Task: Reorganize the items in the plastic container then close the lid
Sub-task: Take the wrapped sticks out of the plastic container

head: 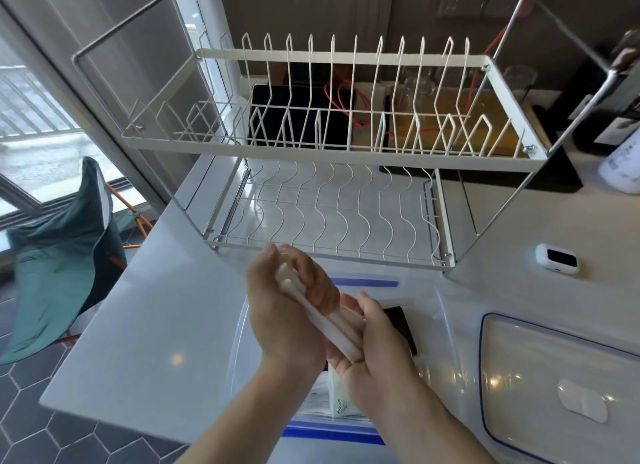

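A clear plastic container [446, 328] with blue clips stands open on the white counter, right under my hands. Above it I hold a bundle of white plastic utensils [332, 320]. My left hand [287, 311] wraps the bundle's upper end. My right hand [377, 356] cups its lower end from below. Inside the container a black item [403, 327] and a white paper packet [341, 399] show past my wrists; the remaining contents are hidden. The container's clear lid [554, 384], edged in blue, lies flat on the counter to the right.
A white two-tier wire dish rack [332, 159] stands just behind the container. A small white device [557, 258] lies at the right, with a white bottle [623, 166] farther back. The counter's left edge drops to a tiled floor, where a green folding chair [62, 256] stands.
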